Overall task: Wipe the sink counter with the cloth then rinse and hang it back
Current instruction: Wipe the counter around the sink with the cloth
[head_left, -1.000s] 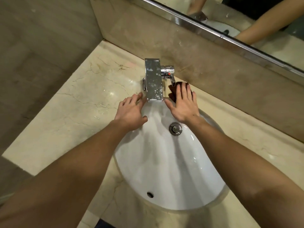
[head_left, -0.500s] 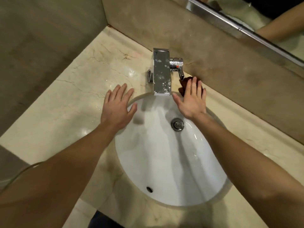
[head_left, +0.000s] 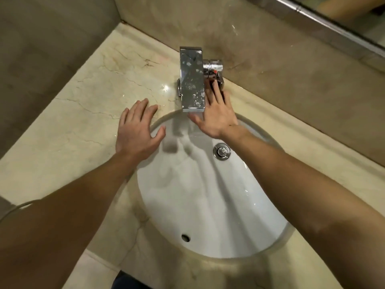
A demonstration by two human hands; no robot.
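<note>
Cloth (head_left: 221,88) sits under our right hand (head_left: 216,115), fingers flat and spread, pressing it beside the faucet (head_left: 192,78). Left hand (head_left: 137,130) splayed, empty, on counter (head_left: 83,113). Risk: cloth barely visible, could bunch against the faucet base or slide into basin (head_left: 208,205).

cloth (head_left: 225,96) mostly hidden under right hand (head_left: 216,116)

Dim warm light, wide-angle edge distortion
</note>
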